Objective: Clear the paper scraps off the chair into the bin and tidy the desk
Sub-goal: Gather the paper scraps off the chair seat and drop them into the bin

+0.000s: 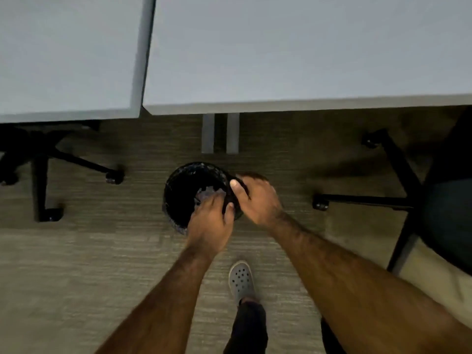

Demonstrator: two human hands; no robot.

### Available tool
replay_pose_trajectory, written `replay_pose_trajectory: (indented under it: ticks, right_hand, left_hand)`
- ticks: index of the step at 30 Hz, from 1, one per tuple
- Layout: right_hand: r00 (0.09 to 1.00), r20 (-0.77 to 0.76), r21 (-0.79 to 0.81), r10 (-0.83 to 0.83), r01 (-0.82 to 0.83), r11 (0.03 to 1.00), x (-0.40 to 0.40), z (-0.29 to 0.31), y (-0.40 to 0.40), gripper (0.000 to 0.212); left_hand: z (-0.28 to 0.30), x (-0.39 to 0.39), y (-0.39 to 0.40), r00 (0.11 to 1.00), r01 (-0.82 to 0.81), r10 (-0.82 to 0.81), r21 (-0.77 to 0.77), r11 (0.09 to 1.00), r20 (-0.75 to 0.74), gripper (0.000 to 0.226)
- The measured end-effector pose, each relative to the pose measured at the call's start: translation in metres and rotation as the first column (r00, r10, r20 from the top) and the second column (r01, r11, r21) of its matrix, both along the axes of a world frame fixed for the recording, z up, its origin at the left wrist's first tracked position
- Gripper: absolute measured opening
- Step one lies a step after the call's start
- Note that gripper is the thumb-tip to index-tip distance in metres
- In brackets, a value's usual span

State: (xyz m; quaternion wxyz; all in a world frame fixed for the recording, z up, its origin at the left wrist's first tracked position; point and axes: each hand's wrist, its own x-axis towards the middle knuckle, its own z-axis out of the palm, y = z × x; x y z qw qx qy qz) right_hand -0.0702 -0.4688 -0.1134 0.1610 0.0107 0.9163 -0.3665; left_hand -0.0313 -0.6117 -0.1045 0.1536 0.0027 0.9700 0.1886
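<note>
A round black bin [176,190] stands on the carpet just in front of the desk. Both my hands are over its right side. My left hand [210,221] reaches into the opening, fingers curled on pale paper scraps [208,191] that show at its fingertips. My right hand [258,198] is closed over the bin's right rim, thumb lying across the edge. The dark seat of the chair [449,200] is at the right edge; no scraps show on the part in view. The white desk [281,60] fills the top of the view.
A second white desk [66,54] adjoins on the left, with another black wheeled chair [40,162] beneath it. Grey desk legs [220,132] stand just behind the bin. The right chair's castor legs [362,200] spread toward the bin. My foot in a grey clog [241,279] is below my hands.
</note>
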Motion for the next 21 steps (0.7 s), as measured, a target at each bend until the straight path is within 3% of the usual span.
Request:
replay_pose_trajectory:
  ticks: [3,8,14,19,21]
  right_hand:
    - [0.995,-0.048,-0.042,-0.084,0.082,0.996,0.015,0.046,0.045,0.067]
    - [0.933,-0.158,-0.045,-0.325,0.322,0.946,0.044,0.114,0.135,0.041]
    - [0.696,-0.362,-0.121,-0.620,0.625,0.772,0.092,0.177,0.262,0.039]
    - [0.497,-0.477,-0.125,-0.725,0.778,0.616,0.140,0.187,0.369,0.034]
    - [0.452,-0.466,-0.071,-0.760,0.838,0.541,0.159,0.181,0.409,0.040]
  left_hand:
    - [0.052,-0.004,0.050,0.995,0.062,-0.063,-0.011,0.998,-0.082,0.034]
    - [0.125,-0.001,0.151,0.975,0.167,-0.162,0.021,0.986,-0.151,0.030]
    - [0.181,0.015,0.280,0.909,0.393,-0.345,0.205,0.896,-0.234,0.034]
    - [0.195,0.030,0.376,0.807,0.588,-0.528,0.276,0.761,-0.264,0.012]
    - [0.191,0.032,0.410,0.778,0.628,-0.572,0.288,0.723,-0.259,0.021]
